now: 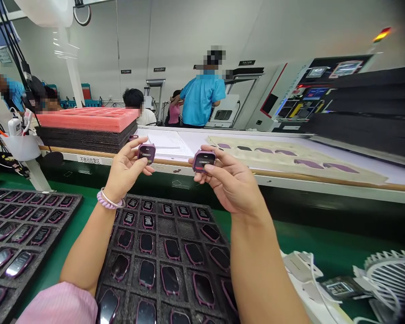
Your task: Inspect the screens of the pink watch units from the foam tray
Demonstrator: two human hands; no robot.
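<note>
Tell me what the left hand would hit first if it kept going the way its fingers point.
Probably the papers on the white bench beyond; the left hand, holding a purple watch body, points up and away. Depth is uncertain.

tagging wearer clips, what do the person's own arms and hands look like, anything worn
Both hands are bare, no gloves. The left hand has a lilac coiled bracelet with a thin silvery bangle at the wrist, and a pink sleeve shows at the upper arm. The right hand and forearm wear nothing.
</note>
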